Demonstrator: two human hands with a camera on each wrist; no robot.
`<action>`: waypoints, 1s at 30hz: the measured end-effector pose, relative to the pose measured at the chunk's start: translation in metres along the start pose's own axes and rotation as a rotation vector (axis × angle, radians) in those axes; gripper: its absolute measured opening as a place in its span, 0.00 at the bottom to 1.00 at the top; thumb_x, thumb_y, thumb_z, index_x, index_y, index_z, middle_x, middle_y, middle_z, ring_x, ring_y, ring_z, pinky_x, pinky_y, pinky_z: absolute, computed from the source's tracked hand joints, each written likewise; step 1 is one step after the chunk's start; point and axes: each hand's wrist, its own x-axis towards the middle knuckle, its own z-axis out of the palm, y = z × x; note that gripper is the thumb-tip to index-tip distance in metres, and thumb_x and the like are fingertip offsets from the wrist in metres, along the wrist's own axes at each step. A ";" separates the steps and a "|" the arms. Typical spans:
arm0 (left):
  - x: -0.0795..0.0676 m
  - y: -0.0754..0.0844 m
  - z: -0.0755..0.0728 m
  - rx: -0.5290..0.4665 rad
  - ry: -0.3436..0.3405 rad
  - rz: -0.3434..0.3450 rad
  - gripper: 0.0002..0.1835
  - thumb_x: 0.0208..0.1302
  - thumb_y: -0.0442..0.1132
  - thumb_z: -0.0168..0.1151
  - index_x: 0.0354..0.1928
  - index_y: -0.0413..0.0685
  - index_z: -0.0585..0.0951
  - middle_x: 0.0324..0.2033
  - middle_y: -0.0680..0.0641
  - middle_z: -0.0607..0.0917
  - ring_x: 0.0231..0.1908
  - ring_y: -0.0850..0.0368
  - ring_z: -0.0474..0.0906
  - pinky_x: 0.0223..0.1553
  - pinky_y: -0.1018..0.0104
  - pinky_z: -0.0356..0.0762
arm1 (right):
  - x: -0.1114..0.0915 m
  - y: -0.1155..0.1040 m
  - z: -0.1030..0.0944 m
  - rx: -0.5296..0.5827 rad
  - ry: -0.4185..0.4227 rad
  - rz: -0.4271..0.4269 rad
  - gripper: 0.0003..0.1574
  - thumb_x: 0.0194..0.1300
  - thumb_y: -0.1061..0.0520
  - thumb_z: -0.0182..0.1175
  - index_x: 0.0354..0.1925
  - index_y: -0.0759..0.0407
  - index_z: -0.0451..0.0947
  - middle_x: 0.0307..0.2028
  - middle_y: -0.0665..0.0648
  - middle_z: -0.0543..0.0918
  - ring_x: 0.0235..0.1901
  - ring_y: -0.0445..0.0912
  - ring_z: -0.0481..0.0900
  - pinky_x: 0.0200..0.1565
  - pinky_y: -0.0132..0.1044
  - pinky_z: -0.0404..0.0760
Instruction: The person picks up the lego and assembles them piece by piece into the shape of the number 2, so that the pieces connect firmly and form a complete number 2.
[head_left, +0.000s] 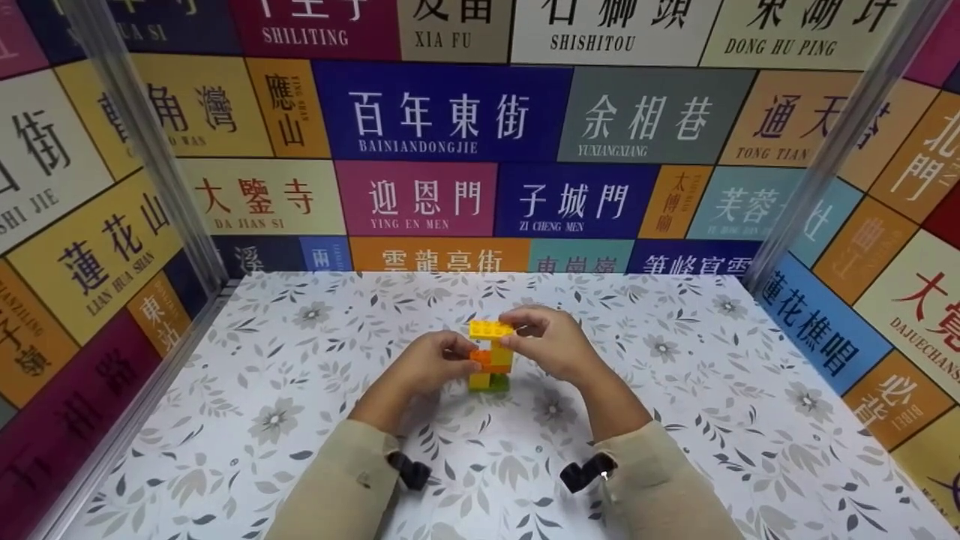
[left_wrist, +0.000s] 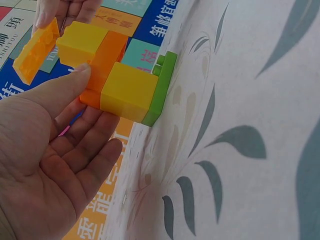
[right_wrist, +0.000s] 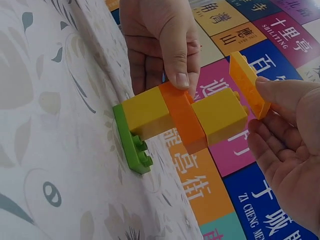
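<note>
A small toy-brick stack stands upright on the table. Its base is a flat green brick [right_wrist: 125, 135], with a yellow block [right_wrist: 147, 112] on one end. Over that lies an orange brick [right_wrist: 185, 120], topped by another yellow block [right_wrist: 220, 117] offset to the other side. My left hand [head_left: 431, 364] pinches the orange brick's end between thumb and fingers. With thumb and fingertips, my right hand [head_left: 559, 345] holds a flat yellow-orange brick [right_wrist: 245, 82] just above the upper yellow block. In the left wrist view a narrow gap separates them, and the flat brick looks slightly tilted.
The table [head_left: 315, 450] wears a white cover with grey leaves and flowers. Colourful sign-patterned panels [head_left: 442, 112] rise behind and at both sides, with clear upright strips at the corners. Black wrist straps [head_left: 589, 472] show on the sleeves.
</note>
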 end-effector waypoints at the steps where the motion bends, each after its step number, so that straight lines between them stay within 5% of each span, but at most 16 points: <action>1: 0.000 0.000 0.000 -0.002 0.000 -0.004 0.10 0.65 0.49 0.78 0.46 0.63 0.87 0.48 0.55 0.89 0.52 0.55 0.84 0.62 0.55 0.83 | 0.000 0.001 0.000 0.001 -0.006 -0.003 0.20 0.69 0.51 0.74 0.58 0.47 0.89 0.59 0.51 0.87 0.59 0.51 0.86 0.62 0.45 0.87; 19: 0.000 0.001 -0.002 0.003 -0.016 -0.004 0.10 0.65 0.48 0.78 0.45 0.62 0.87 0.49 0.56 0.89 0.54 0.55 0.85 0.67 0.52 0.80 | 0.001 0.009 0.002 -0.013 -0.052 -0.072 0.20 0.72 0.51 0.71 0.59 0.53 0.88 0.57 0.57 0.88 0.57 0.50 0.86 0.64 0.44 0.85; 30: 0.001 -0.002 0.001 0.031 0.028 0.073 0.12 0.64 0.50 0.79 0.44 0.58 0.87 0.48 0.54 0.90 0.53 0.55 0.86 0.66 0.52 0.81 | 0.001 0.011 0.002 0.007 -0.073 -0.061 0.20 0.73 0.52 0.70 0.60 0.55 0.87 0.58 0.58 0.88 0.56 0.50 0.87 0.62 0.44 0.87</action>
